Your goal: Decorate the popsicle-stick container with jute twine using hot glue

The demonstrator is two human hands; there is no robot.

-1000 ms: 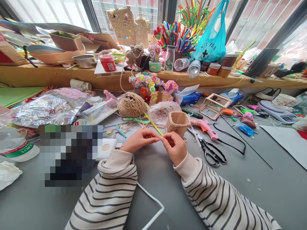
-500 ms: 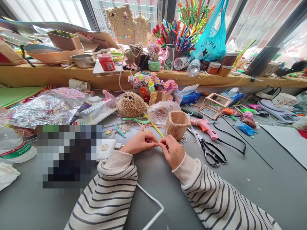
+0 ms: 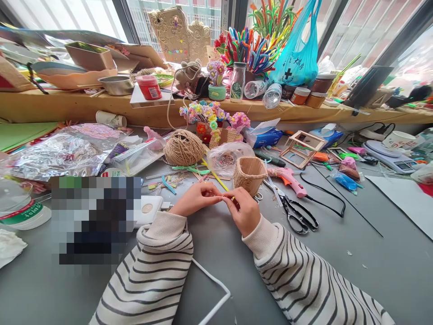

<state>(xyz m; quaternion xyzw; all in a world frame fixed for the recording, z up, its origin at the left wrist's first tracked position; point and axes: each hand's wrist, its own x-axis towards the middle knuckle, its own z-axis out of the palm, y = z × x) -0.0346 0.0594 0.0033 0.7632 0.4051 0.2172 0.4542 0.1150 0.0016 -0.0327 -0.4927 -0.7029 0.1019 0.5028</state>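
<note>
My left hand [image 3: 196, 198] and my right hand [image 3: 244, 210] meet fingertip to fingertip over the grey table. Both are closed in a pinch; whatever lies between the fingertips is too small to make out. Just behind my right hand stands a small twine-wrapped wooden cup [image 3: 250, 176], open at the top. A ball of jute twine [image 3: 183, 148] sits farther back, beyond my left hand. A yellow strip [image 3: 216, 176] lies on the table behind the fingertips. To the right are black-handled scissors [image 3: 299, 214] and a pink glue gun [image 3: 289, 179].
A white power bank [image 3: 149, 211] with a white cable [image 3: 216, 282] lies left of my hands. The glue gun's black cord [image 3: 333, 203] loops to the right. Behind are a clear plastic bag [image 3: 232, 158], a small wooden frame [image 3: 302, 146] and a crowded ledge [image 3: 149, 110].
My right fingers have shifted slightly, with the index finger now reaching closer over the left fingertips. Both hands stay pinched together in nearly the same place; the view moves very slightly.
</note>
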